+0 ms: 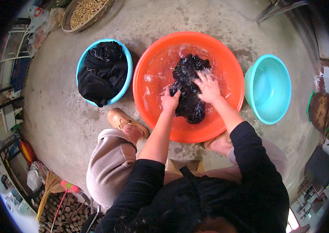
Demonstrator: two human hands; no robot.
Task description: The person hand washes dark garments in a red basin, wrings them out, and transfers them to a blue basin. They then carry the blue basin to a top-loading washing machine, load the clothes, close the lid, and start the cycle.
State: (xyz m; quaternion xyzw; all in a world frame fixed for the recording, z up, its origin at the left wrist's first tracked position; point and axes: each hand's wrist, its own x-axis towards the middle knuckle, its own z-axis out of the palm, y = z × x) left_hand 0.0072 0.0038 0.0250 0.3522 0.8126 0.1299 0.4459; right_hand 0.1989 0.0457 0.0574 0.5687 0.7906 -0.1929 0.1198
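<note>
Between my feet and the far floor stands a large orange plastic basin holding water. A wet, dark garment or cloth lies bunched in the water. My left hand is at its left edge, thumb on the fabric and fingers partly hidden; whether it grips the cloth is unclear. My right hand rests at the cloth's right side, fingers spread, its far fingertips blurred by motion or splashing water. Left of the basin, a light blue tub is filled with black clothes.
A turquoise plastic basin stands close on the right. A basket of peanuts is at the far left. My clogs flank the orange basin's near side. A straw broom and stacked logs are at lower left.
</note>
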